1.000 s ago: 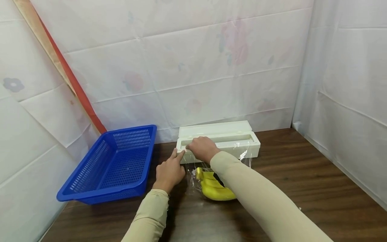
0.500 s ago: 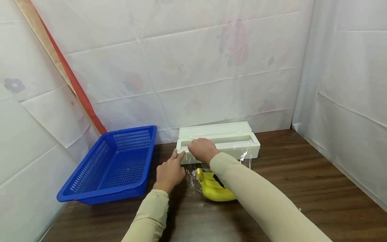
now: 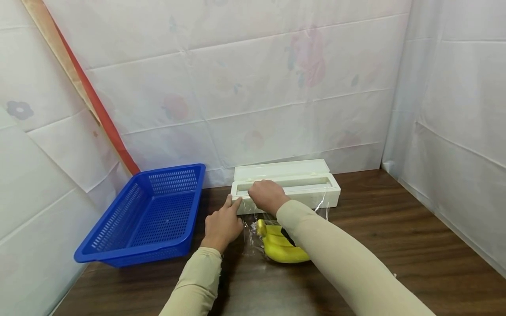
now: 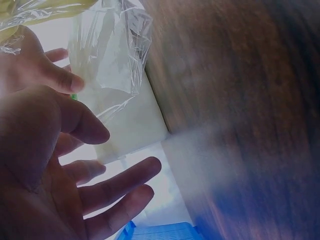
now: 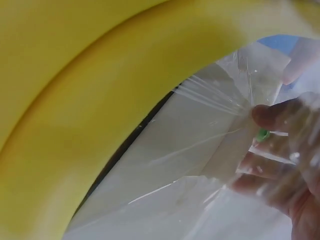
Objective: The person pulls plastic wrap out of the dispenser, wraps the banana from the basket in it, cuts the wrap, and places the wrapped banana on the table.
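Note:
A white cling film box (image 3: 328, 199) stands against the back wall with its lid (image 3: 282, 167) raised. Clear cling film (image 3: 250, 243) hangs from its front edge over a bunch of yellow bananas (image 3: 284, 253). My left hand (image 3: 222, 224) rests on the box's left front corner, index and middle fingers extended. Near that corner, my right hand (image 3: 268, 196) pinches a small green slide cutter (image 5: 262, 134) on the front edge, mostly hidden by the fingers. Stretched film gathers at the right thumb in the right wrist view. My right sleeve covers part of the bananas.
A blue plastic basket (image 3: 183, 239) stands on the left of the brown wooden table (image 3: 395, 237). White patterned sheeting (image 3: 253, 87) forms the back and side walls. A red and tan strip (image 3: 100, 109) slants down behind the basket.
My right hand has slid slightly to the right along the box's front edge. The left hand stays at the corner, and the bananas have hardly moved.

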The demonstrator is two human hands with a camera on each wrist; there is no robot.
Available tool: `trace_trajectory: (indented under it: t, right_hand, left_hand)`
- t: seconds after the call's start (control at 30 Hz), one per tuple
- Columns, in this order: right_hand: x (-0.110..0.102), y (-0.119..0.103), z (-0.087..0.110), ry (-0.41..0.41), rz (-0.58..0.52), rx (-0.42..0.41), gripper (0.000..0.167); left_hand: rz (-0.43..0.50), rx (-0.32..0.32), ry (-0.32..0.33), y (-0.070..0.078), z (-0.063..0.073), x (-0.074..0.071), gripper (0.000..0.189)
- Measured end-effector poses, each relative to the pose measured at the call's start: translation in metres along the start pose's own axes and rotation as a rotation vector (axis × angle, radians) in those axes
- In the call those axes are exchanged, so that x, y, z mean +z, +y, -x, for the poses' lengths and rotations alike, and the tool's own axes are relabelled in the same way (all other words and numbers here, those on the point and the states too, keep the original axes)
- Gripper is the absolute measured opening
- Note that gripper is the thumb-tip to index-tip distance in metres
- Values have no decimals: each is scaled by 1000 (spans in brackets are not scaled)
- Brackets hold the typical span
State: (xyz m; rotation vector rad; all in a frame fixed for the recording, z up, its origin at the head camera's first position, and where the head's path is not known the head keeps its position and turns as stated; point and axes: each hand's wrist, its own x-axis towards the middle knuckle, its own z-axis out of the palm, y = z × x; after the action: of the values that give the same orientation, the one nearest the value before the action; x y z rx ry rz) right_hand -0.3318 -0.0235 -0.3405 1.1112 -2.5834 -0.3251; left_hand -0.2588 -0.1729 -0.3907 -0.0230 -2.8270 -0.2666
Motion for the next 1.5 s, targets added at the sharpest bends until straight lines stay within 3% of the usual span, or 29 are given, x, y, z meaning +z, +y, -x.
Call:
trace_trajectory:
  t: [0.37, 0.6, 0.73, 0.97, 1.2, 1.5]
  right_hand:
    - [0, 4, 5, 13, -8, 25, 20]
    - [1, 13, 9, -46, -125, 22, 23]
    - [-2, 19, 14, -74, -165, 23, 17]
    - [-9, 29, 27, -151, -90, 83, 48]
    - [-6, 33, 33, -118, -134, 67, 58]
    - [4, 34, 33, -39, -145, 60, 53]
  left_hand:
    - [-19, 9, -19, 0, 1, -2, 67]
    - [-21, 2, -16, 0, 2, -1, 67]
    - [-22, 11, -7, 0, 3, -1, 68]
    - [-29, 16, -13, 2, 2, -1, 68]
    - [-29, 19, -28, 2, 2, -1, 69]
    - [-27, 14, -49, 2, 2, -1, 68]
